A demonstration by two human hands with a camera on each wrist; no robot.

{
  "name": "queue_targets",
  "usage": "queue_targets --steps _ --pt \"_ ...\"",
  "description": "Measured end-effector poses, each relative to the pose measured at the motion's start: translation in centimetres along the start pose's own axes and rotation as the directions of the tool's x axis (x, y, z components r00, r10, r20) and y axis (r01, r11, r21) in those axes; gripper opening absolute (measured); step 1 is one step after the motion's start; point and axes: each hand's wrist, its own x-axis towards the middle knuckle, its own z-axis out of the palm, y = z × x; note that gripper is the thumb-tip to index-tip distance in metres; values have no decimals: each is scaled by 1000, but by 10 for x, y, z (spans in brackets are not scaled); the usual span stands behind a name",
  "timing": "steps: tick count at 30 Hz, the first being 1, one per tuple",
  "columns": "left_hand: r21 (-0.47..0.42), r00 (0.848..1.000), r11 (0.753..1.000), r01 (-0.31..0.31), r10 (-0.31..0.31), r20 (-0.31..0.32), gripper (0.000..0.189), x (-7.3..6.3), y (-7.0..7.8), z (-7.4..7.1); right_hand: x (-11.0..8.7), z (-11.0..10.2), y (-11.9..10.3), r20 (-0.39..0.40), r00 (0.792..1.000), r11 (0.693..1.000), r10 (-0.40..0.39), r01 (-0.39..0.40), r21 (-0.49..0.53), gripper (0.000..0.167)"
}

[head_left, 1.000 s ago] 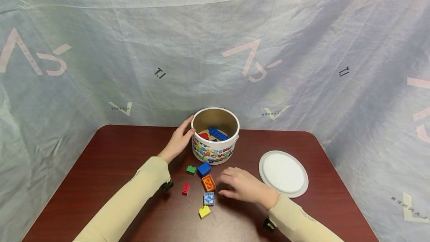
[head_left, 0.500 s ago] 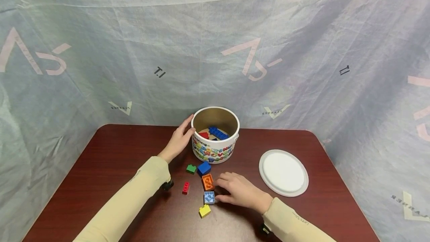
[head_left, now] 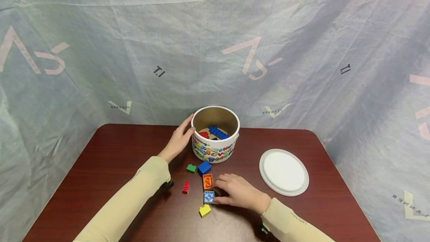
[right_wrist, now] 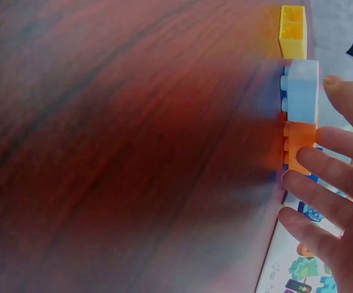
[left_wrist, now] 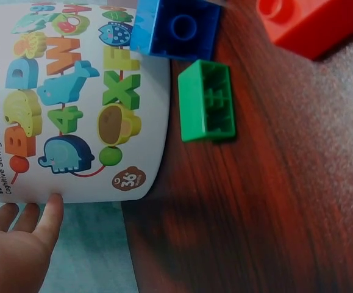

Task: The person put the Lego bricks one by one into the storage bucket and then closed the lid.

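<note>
My left hand (head_left: 176, 142) rests against the left side of a round white bucket (head_left: 213, 151), its fingers reaching along the wall near the rim. Printed letters and animals cover the bucket's side. Loosely spread, the fingers of my right hand (head_left: 239, 190) lie at the right edge of an orange brick (head_left: 207, 182), with the thumb beside a light blue brick (head_left: 209, 197). Both bricks sit studs down, hollow side up. A yellow brick (head_left: 205, 210) lies nearer me. Towards the bucket are a blue brick (head_left: 204, 168) and a green brick (head_left: 191, 168).
A small red brick (head_left: 186, 187) lies left of the row. Inside the bucket are a long blue brick (head_left: 218, 132) and a red piece (head_left: 203, 134). A round white lid (head_left: 284, 172) lies flat at the right on the dark red table (head_left: 111, 167).
My right hand has moved slightly left and closer to me, up to the orange and light blue bricks. The orange brick has turned a little. The left hand stays against the bucket.
</note>
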Motion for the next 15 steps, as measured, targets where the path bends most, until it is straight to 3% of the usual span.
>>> queue_targets --steps 15 --pt "2 1000 1000 -1 1 14 61 0 1 -1 5 4 -6 -5 999 998 -53 53 -22 30"
